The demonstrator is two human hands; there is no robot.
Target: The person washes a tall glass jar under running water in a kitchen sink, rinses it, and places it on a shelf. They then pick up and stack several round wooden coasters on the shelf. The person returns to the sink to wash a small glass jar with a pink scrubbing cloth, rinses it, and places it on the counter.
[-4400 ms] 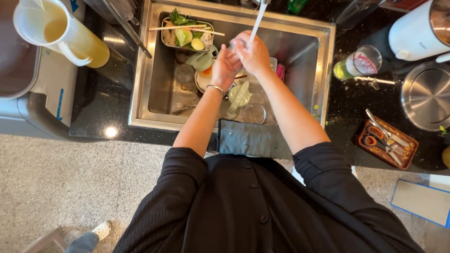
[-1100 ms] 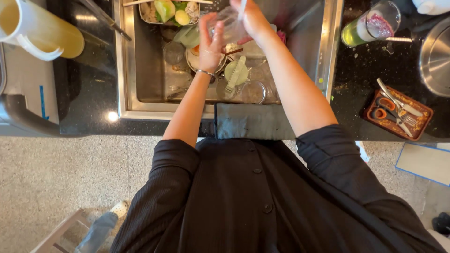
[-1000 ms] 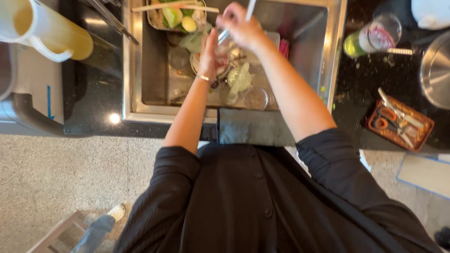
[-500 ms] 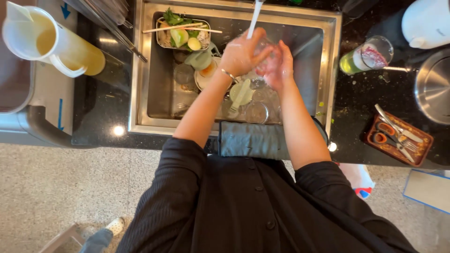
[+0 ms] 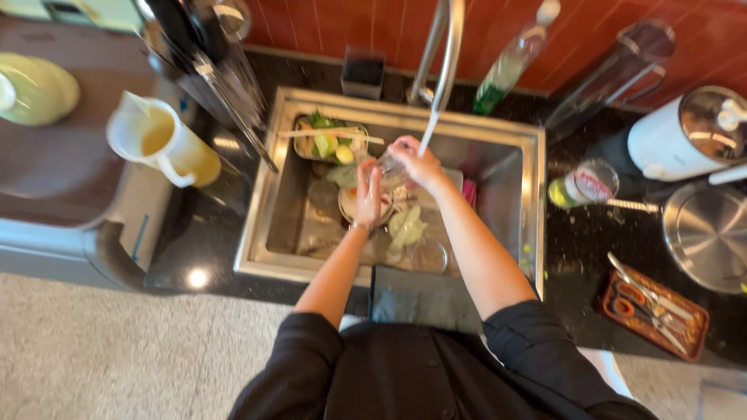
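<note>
Far to the left of the hands a pale jug (image 5: 159,144) of yellowish liquid stands on the dark tabletop (image 5: 194,249). Nearer, inside the steel sink (image 5: 268,210), a small tray (image 5: 331,140) of green scraps sits just beyond the left hand (image 5: 368,190). That hand is upright with fingers spread and flat against the side of a clear glass (image 5: 385,167), above a plate (image 5: 350,204). The right hand (image 5: 416,162) curls over the glass from the other side, under the water stream (image 5: 428,132) falling from the tap (image 5: 443,47). So the glass sits between both hands, over the sink. Well to the right, a jar (image 5: 587,187) lies on the tabletop, then a pot lid (image 5: 708,233), and nearer the body a tray with scissors (image 5: 652,311).
</note>
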